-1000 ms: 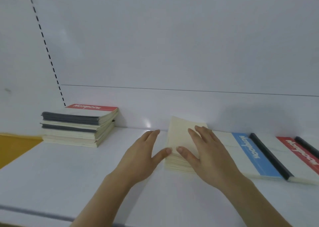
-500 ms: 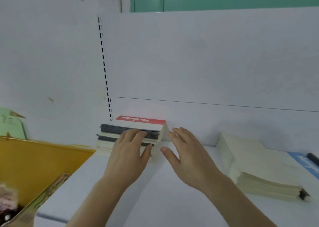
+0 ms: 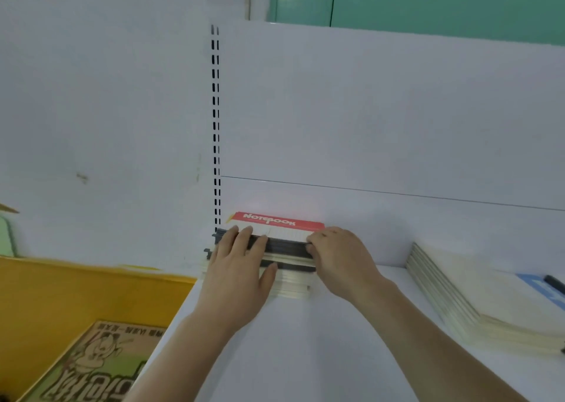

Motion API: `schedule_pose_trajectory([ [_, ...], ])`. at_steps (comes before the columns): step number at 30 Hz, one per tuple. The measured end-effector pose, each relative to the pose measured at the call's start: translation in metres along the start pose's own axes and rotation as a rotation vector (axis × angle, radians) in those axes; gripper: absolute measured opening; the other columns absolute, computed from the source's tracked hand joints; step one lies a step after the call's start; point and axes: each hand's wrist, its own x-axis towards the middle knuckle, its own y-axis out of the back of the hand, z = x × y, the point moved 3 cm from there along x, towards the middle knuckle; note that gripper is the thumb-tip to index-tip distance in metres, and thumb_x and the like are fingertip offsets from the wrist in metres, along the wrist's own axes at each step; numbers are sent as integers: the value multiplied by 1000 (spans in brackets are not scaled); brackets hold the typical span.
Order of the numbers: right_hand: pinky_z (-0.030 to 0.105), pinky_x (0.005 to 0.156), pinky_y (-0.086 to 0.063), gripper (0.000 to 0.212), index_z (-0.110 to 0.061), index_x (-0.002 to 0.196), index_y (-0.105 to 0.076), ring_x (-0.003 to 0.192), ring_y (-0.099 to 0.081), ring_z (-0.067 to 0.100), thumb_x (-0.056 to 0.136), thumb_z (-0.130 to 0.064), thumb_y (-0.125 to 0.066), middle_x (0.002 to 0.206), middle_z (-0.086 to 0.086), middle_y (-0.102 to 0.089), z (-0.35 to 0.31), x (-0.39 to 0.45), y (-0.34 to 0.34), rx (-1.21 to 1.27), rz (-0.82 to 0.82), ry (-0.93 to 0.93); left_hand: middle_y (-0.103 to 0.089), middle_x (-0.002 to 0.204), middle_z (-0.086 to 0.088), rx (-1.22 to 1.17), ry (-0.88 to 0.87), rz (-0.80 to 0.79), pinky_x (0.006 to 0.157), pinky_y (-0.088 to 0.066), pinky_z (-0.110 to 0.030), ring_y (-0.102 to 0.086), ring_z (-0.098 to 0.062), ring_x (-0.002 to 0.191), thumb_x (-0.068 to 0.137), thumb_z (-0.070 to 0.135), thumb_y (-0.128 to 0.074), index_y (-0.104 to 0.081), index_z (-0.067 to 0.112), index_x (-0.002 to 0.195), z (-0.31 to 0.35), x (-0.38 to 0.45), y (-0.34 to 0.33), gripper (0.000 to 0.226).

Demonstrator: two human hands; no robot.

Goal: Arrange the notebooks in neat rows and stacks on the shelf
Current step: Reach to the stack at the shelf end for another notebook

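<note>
A: Head view. White shelf (image 3: pixel 321 340), far left corner against the back panel: a stack of notebooks (image 3: pixel 287 259). Top one (image 3: pixel 278 222) has a red band printed "Notebook" along its far edge. Dark spines alternate with cream page edges down the near face of the stack.

B: Hands?

A: Both on that stack. Left hand (image 3: pixel 241 267) lies flat over the near left face, fingers straight and spread, tips reaching the top edge, thumb out to the right across the page edges. Nothing gripped; it presses.

B: And the right hand?

A: Right hand (image 3: pixel 339 258) sits at the right end of the stack, fingers bent in against the dark spine near the top. Whether it clasps the stack or only pushes on it, I cannot tell; the fingertips are hidden behind the knuckles.

B: Other notebooks?

A: A second stack (image 3: pixel 477 297) on the right of the shelf, well apart from the first, cream cover up, lying at an angle. Blue band on a cover (image 3: pixel 547 288) at the right frame edge, just beyond it.

B: Surroundings?

A: Slotted upright (image 3: pixel 215 126) rising behind the left stack. Yellow bin (image 3: pixel 61 294) to the left, below shelf level, with a printed card (image 3: pixel 97 368) lying inside.
</note>
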Motion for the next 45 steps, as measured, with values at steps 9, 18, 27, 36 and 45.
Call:
schedule_pose_trajectory([
  [9,25,49,-29,29,-19,81,-62,55,-51,19,99,-28,-41,67,-5,-60,4,-14,55,87,468,-77,-47,145,1,-314,119,296,103,-47,-39,-47,-21,132,100,37,-49,-45,20,141,17,5,32,44],
  [18,31,92,-48,34,-19,120,-64,108,-60,13,99,-29,-39,121,-6,-65,-42,-22,29,340,306,319,-66,97,5,-1109,534,181,84,-56,-42,-65,-11,87,105,23,-42,-47,23,113,36,21,27,10],
  [27,33,109,-33,44,-19,132,-50,130,-42,21,100,-41,-29,139,0,-51,-4,8,-7,156,-95,55,-59,98,23,-1041,585,374,65,-46,-19,-58,0,90,108,33,-35,-50,33,120,-20,7,43,19],
  [36,30,62,-41,32,-27,88,-61,74,-57,19,99,-38,-33,81,-7,-63,-6,16,20,-46,90,-3,-57,101,25,-1027,632,458,71,-52,-27,-55,2,91,109,29,-32,-43,40,121,-40,-2,52,20],
  [45,31,50,-46,17,-16,77,-66,53,-57,26,91,-23,-60,61,-1,-62,-13,1,66,242,704,-111,-60,101,25,-1124,598,435,69,-49,-20,-58,2,93,109,30,-33,-46,43,125,-31,-3,61,24],
])
